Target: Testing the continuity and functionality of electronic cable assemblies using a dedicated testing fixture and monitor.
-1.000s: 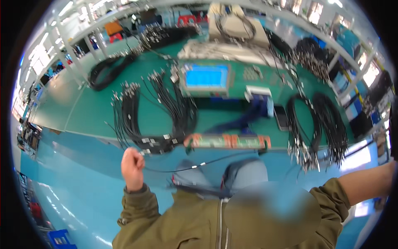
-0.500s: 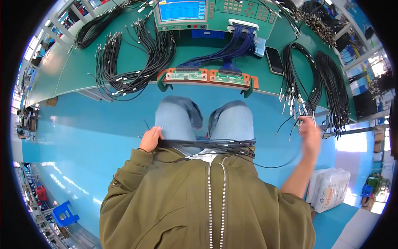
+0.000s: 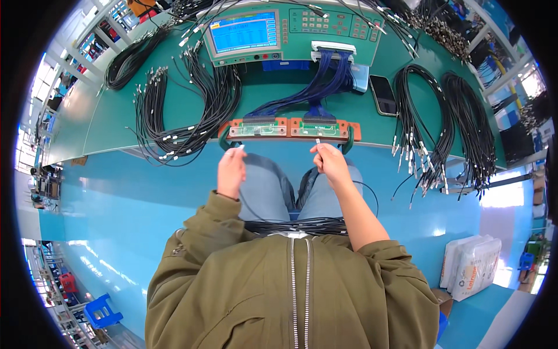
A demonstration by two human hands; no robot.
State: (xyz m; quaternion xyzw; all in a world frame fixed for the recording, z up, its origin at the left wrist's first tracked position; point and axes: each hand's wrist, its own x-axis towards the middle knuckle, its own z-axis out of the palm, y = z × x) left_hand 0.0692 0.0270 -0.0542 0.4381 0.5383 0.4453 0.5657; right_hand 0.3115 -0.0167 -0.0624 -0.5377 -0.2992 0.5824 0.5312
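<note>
My left hand (image 3: 231, 170) is closed in a pinch on one end of a thin black cable (image 3: 247, 203), whose pale tip shows at the fingers, just in front of the fixture's left clamp. In a similar pinch, my right hand (image 3: 331, 163) holds a cable end with a small white connector (image 3: 318, 141) pointing up at the right green circuit board (image 3: 318, 128); I cannot tell whether they touch. That board and a left one (image 3: 258, 129) sit on an orange fixture (image 3: 354, 132) at the table's front edge. Across my lap lies a bundle of black cables (image 3: 302, 225).
A green tester (image 3: 244, 35) with a lit screen stands behind, joined to the fixture by blue ribbon cables (image 3: 290, 100). Cable bundles lie at left (image 3: 224, 110) and right (image 3: 468, 116), some overhanging the edge. A phone (image 3: 383, 95) lies right of the tester.
Both hands have moved forward to the fixture, the right one swinging in leftward from the hanging cables at right. Connector ends now show at both hands' fingertips.
</note>
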